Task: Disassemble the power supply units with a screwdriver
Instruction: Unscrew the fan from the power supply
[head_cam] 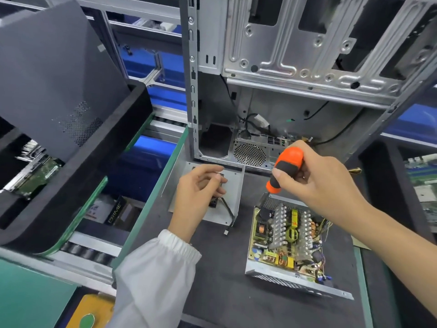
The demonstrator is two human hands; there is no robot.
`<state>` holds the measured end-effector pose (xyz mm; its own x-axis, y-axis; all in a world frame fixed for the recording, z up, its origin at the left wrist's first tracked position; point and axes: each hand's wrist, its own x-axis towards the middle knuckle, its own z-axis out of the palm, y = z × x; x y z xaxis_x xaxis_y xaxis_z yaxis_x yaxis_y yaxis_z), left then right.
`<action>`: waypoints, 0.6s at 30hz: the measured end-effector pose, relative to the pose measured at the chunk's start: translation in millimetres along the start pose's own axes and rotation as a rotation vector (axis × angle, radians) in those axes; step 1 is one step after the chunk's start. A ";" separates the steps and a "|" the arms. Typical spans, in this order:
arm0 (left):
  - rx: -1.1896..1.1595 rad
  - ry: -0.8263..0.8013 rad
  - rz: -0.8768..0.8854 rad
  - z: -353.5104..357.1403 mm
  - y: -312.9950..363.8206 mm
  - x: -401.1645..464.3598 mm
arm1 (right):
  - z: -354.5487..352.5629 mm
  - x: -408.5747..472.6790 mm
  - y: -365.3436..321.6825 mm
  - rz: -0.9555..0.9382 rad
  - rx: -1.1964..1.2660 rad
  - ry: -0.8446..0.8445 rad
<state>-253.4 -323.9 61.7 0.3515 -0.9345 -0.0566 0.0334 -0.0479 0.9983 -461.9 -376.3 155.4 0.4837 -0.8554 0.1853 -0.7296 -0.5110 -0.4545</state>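
right now my right grip (314,176) clasps the screwdriver (285,170) above the open psu (287,240), its board exposed; left grip (198,188) loosely curled over the lid (186,185).

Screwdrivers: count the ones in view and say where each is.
1. The orange-and-black screwdriver is gripped in the right hand, above the opened power supply unit. Others may be hidden.

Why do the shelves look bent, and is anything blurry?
Head view: the wide lens bows the metal computer case and conveyor rails near the edges; light is even, shadows soft; the left hand looks slightly smeared, while the orange screwdriver and open power supply stay sharp.
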 end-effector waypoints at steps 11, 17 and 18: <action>-0.029 -0.020 0.038 1.8 -5.7 1.8 | 7.3 -2.0 10.0 0.013 0.030 0.012; -0.015 -0.148 0.087 7.8 0.6 0.6 | 4.2 6.2 7.2 -0.021 -0.007 -0.038; 0.022 -0.229 0.124 10.4 4.8 2.8 | 1.2 9.9 6.1 -0.036 -0.024 -0.076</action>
<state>-261.9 -330.5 66.5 0.1303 -0.9891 0.0686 -0.0181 0.0668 0.9976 -461.0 -387.7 153.4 0.5443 -0.8282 0.1336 -0.7222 -0.5437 -0.4275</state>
